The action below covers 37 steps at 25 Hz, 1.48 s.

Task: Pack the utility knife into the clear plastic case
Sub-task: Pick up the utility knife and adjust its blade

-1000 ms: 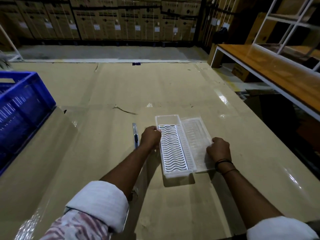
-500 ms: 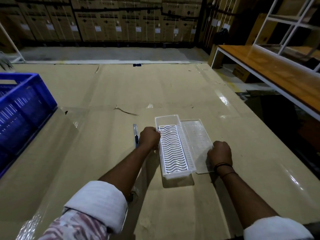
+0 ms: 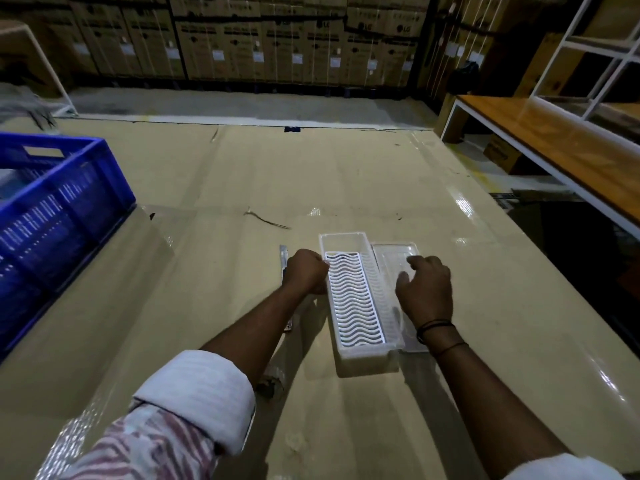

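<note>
The knife (image 3: 284, 263) lies on the table (image 3: 207, 188), long axis running away from the person, mostly hidden behind the left hand (image 3: 306, 271), which is fisted on the left rim of the open case (image 3: 353, 299). The right hand (image 3: 427, 289) hovers loosely spread over the lid (image 3: 394, 252).

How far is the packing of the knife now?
Done: the case lies open, its lid flat beside it. In hand: the left hand grips the case's left edge; the right hand hovers over the lid. Left: the knife lies on the table, not yet inside.
</note>
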### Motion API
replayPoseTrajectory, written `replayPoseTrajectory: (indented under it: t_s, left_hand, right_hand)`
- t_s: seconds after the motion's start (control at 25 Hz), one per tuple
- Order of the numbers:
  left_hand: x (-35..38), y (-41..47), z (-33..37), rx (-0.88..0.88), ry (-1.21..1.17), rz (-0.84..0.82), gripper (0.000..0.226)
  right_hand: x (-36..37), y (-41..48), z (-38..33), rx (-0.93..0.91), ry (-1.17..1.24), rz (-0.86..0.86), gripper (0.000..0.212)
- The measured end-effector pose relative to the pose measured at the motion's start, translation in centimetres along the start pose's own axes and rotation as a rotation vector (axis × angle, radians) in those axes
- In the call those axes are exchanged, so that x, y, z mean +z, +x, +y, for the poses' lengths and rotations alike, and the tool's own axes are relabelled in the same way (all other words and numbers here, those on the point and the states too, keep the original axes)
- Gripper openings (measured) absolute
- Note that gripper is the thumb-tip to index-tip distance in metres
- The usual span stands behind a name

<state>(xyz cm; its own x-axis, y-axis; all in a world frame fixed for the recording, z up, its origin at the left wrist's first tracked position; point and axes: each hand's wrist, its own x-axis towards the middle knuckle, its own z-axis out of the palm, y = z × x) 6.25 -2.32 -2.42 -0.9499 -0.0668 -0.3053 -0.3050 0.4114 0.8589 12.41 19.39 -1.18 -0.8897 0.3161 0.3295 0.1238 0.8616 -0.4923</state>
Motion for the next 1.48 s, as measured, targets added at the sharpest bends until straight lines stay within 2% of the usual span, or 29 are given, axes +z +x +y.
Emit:
replayPoseTrajectory:
  t_s: [0.12,0.2,0.32,0.4,0.48,0.6,0.68,0.8,0.92,1.2,1.32,1.48]
  left_hand:
    - [-1.6,-0.4,-0.3,-0.044,-0.057,0.055,0.02]
    - [-2.7,-0.4,-1.5,-0.069,-0.03,0.128,0.022]
    - [-4.7,-1.4,-3.4,-0.123,0.2,0.274,0.029]
    - [-5.8,-2.9,-4.2,-0.165,0.298,0.318,0.024]
    - [-6.2,-4.1,-5.1,-0.189,0.371,0.311,0.026]
    - [-5.8,-5.2,-6.3,-0.191,0.408,0.264,0.041]
    - [-5.3,-5.6,-6.6,-0.198,0.422,0.252,0.045]
    - [-4.7,-6.0,-6.6,-0.188,0.464,0.262,0.039]
    - [-4.5,-6.0,-6.4,-0.168,0.497,0.247,0.03]
    - [-4.1,-6.1,-6.5,-0.148,0.506,0.24,0.029]
    - [-4.2,-6.5,-6.1,-0.148,0.484,0.244,0.029]
    - [-4.1,-6.7,-5.8,-0.135,0.438,0.239,0.029]
  right_hand:
    - [0.5,-0.2,-4.3,-0.158,0.132,0.022,0.03]
    - [0.9,-0.7,-7.0,-0.2,0.213,-0.019,0.03]
    - [2.5,-1.7,-10.0,-0.239,0.219,-0.131,0.028]
    - [4.3,-2.3,-11.7,-0.253,0.191,-0.234,0.023]
    - [5.9,-2.5,-13.4,-0.248,0.136,-0.339,0.018]
    - [7.6,-2.7,-15.7,-0.213,0.041,-0.47,0.015]
    - [8.7,-2.7,-16.5,-0.175,0.004,-0.523,0.019]
    - [10.3,-2.5,-16.9,-0.114,-0.027,-0.576,0.032]
    - [11.3,-2.3,-17.1,-0.119,-0.063,-0.595,0.051]
    - [11.9,-2.1,-17.6,-0.063,-0.042,-0.579,0.049]
    - [11.9,-2.0,-17.7,-0.001,-0.016,-0.591,0.038]
    - [11.9,-2.0,-17.7,0.027,0.025,-0.594,0.035]
